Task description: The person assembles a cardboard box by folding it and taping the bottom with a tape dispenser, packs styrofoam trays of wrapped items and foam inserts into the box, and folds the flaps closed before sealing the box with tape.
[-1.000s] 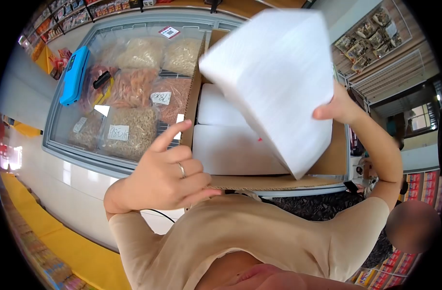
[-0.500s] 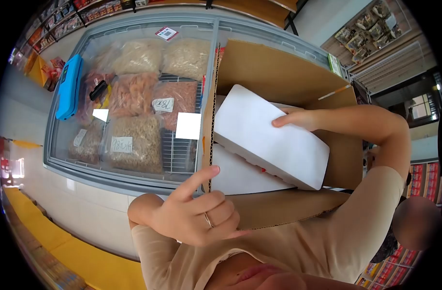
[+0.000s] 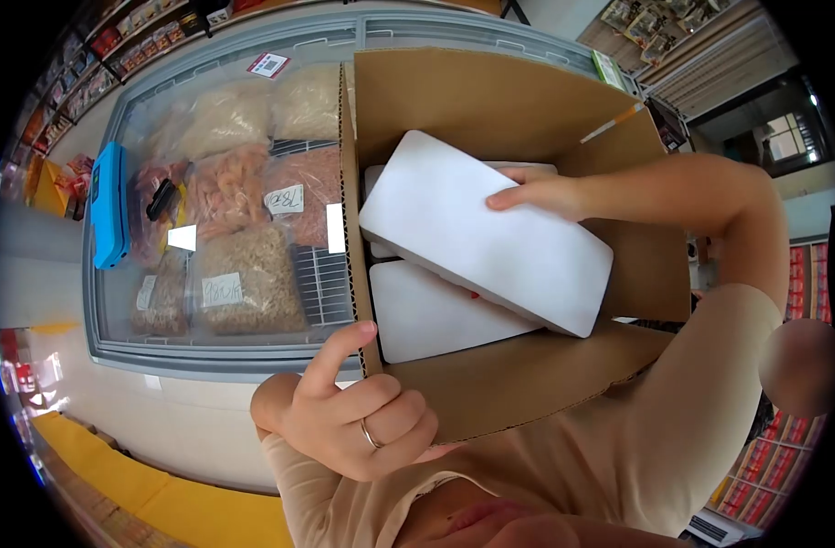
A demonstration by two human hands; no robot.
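My right hand (image 3: 545,193) grips the far side of a white foam box (image 3: 490,228), thumb on top and fingers over the edge. That box lies tilted inside an open cardboard box (image 3: 509,91), across a second white foam box (image 3: 435,310). Part of another white piece shows behind it. My left hand (image 3: 358,416), with a ring on one finger, is closed at the near left corner of the cardboard box. Its index finger reaches along the box's edge and the other fingers are curled; the thumb is mostly hidden.
A glass-topped freezer (image 3: 225,352) holds several bags of frozen food on the left. On its lid lies a blue device (image 3: 110,205) and a black clip-like object (image 3: 161,198). Shelves of packets (image 3: 152,41) stand behind. A person (image 3: 805,365) is at the right edge.
The view has shifted right, so the cardboard box and freezer sit further left. The upper foam box is turned slightly flatter, uncovering more of the lower one. Both hands keep their holds.
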